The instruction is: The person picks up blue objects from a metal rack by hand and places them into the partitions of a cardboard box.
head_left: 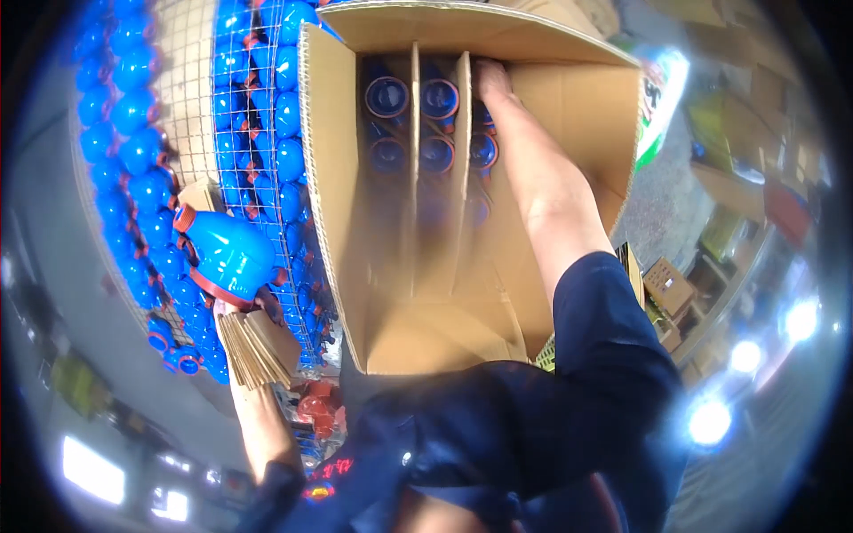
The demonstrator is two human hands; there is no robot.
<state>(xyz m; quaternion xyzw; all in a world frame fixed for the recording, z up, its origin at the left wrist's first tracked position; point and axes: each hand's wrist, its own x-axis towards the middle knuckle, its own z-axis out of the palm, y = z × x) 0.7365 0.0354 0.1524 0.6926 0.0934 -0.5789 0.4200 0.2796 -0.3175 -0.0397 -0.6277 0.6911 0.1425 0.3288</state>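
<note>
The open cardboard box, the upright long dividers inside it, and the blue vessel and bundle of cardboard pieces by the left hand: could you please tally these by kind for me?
Open cardboard box: 1
Upright long dividers: 2
Blue vessel by the left hand: 1
Bundle of cardboard pieces: 1
Total: 5

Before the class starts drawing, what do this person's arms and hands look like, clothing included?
The left sleeve and right sleeve are dark navy and short, leaving both forearms bare. The right hand wears no visible glove; the left hand is mostly hidden.
</note>
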